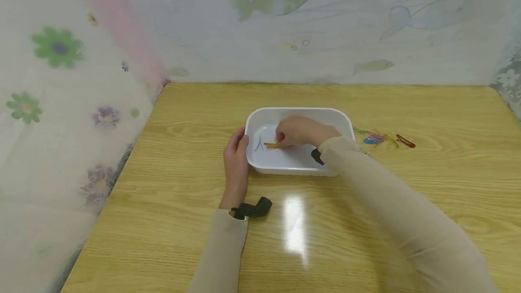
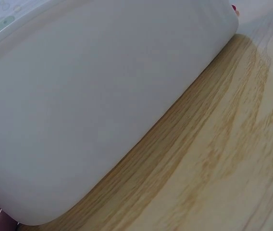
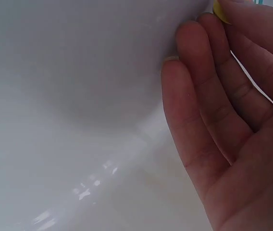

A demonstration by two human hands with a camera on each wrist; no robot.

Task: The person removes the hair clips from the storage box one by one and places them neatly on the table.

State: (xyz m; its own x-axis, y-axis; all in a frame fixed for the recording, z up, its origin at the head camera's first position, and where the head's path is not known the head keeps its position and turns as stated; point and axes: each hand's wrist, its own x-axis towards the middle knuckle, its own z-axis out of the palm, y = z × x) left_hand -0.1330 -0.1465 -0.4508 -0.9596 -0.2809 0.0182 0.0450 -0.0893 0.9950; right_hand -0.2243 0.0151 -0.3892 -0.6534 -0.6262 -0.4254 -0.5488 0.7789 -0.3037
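Observation:
Inside a white plastic tray (image 1: 299, 168), my right hand (image 1: 299, 131) pinches a yellow-orange hair clip (image 1: 272, 145) just above the tray floor. In the right wrist view only a yellow edge of the clip (image 3: 219, 12) shows by the thumb; the other fingers are bent close to the tray wall. A pale blue-grey V-shaped clip (image 1: 259, 144) lies at the left end of the tray. My left hand (image 1: 236, 159) holds the tray's left end from outside, thumb near the rim. The left wrist view is mostly filled by the tray's outer wall (image 2: 93, 96).
On the wooden table (image 1: 183, 184), right of the tray, lies a loose group of clips: green, pink, a blue one (image 1: 372, 140) and yellow. A red-brown clip (image 1: 405, 141) lies slightly apart. A patterned curtain (image 1: 203, 35) stands behind and left of the table.

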